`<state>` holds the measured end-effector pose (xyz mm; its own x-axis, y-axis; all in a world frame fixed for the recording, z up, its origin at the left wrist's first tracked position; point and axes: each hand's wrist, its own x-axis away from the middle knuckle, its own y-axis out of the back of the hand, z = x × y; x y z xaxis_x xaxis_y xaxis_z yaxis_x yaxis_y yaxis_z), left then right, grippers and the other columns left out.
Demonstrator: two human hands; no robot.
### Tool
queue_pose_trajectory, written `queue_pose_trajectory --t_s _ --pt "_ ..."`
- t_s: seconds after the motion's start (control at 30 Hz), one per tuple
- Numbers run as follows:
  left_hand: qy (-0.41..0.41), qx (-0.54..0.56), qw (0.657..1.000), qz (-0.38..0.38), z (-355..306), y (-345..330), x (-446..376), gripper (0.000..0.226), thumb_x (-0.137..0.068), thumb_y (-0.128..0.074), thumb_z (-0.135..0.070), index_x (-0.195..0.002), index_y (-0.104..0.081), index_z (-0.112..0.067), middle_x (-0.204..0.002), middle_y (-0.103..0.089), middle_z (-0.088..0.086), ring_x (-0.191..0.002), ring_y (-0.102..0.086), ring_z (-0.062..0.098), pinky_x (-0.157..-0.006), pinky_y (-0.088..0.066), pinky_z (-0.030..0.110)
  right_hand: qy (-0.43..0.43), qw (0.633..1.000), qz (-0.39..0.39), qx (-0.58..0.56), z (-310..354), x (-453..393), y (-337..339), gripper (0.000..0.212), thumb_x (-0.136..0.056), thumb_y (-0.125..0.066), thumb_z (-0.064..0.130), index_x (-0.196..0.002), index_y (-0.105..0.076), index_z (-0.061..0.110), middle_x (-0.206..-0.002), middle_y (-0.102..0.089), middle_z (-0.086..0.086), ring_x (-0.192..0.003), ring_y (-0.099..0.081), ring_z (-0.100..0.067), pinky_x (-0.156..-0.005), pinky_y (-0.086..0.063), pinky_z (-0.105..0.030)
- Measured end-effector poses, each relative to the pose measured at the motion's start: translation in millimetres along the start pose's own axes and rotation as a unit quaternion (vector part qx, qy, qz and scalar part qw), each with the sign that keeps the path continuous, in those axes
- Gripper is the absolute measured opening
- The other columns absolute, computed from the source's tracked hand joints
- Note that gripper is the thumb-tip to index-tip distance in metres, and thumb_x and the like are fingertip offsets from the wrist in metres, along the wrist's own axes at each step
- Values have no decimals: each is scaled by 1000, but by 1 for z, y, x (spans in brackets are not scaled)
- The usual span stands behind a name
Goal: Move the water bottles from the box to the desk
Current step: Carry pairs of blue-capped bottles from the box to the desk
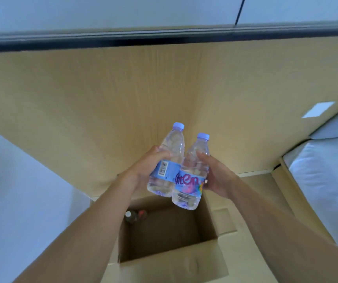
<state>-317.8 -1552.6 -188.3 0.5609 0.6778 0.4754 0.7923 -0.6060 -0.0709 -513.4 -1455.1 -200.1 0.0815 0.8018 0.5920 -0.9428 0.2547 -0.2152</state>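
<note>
My left-hand fingers [165, 154] are curling round the waist of the left bottle [168, 160], clamped on it just above its blue label, and my right-hand fingers [202, 155] are wrapping the right bottle [191, 174] from the far side, thumb low by the label. Both are gripping firmly; neither is spread or slack. The two bottles are tilting slightly away from me, caps up, their bodies touching side by side, and they are hanging in the air above the open box [221, 221], not yet over the table [123, 94].

I am judging the task to be in mid-carry: this pair is out of the box but not set down, and the wooden table ahead is showing no bottles on the part I can see. Down in the box's near-left corner two dark-capped things [135, 215] are standing; I cannot tell whether they are water bottles, so there may be more to fetch.

My left hand [149, 166] and right hand [215, 176] are meeting in the middle, both forearms reaching forward and converging from the lower corners, wrists roughly level. A bed [327, 180] is lying to the right, beside the box.
</note>
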Motion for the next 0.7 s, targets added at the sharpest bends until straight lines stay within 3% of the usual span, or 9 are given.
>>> queue_pose_trajectory --t_s 0.1,0.2,0.27,0.33,0.4,0.53,0.7 --pt "11 0 999 53 -8 -13 10 52 -64 -69 -42 -106 -53 -16 -107 -61 17 -97 -68 28 -80 -54 46 11 999 -29 -23 -4 26 8 70 -71 -74 63 -127 -64 22 -113 -74 -4 -91 -74 -20 -62 -58 -33" --pt "32 -12 996 88 -15 -28 25 72 -65 -68 -39 -126 -49 -7 -126 -58 28 -118 -63 41 -92 -54 58 10 997 -60 -55 -12 51 13 72 -69 -74 60 -127 -63 20 -116 -74 -6 -93 -74 -23 -63 -59 -34" --pt "34 -31 993 105 -17 -39 36 65 -66 -69 -38 -121 -48 -10 -119 -59 25 -114 -65 38 -93 -54 58 12 995 -76 -71 -20 66 15 76 -65 -73 60 -128 -62 20 -121 -72 -8 -99 -72 -25 -66 -58 -35" --pt "26 -40 992 119 -19 -47 44 44 -80 -68 -33 -114 -46 -15 -113 -60 16 -101 -70 27 -79 -59 48 21 993 -89 -81 -25 80 17 79 -63 -73 61 -129 -62 20 -121 -72 -8 -105 -71 -27 -71 -58 -37" --pt "21 -52 991 122 -18 -55 51 29 -96 -62 -26 -117 -45 -14 -115 -62 16 -102 -70 25 -78 -60 46 32 991 -97 -83 -30 93 19 77 -64 -72 60 -129 -61 20 -120 -72 -9 -104 -71 -28 -73 -57 -37" --pt "-6 -66 991 112 -14 -80 66 36 -98 -61 -22 -128 -46 -10 -116 -65 15 -116 -66 36 -96 -53 58 52 989 -110 -84 -39 125 30 71 -69 -70 59 -127 -62 20 -120 -72 -9 -105 -71 -29 -74 -58 -38" --pt "-11 -46 989 140 8 -137 92 40 -90 -74 -31 -120 -53 -15 -108 -74 10 -105 -72 30 -90 -57 56 71 983 -142 -90 -66 189 64 54 -83 -68 58 -124 -64 23 -110 -76 -5 -92 -75 -21 -64 -59 -35"
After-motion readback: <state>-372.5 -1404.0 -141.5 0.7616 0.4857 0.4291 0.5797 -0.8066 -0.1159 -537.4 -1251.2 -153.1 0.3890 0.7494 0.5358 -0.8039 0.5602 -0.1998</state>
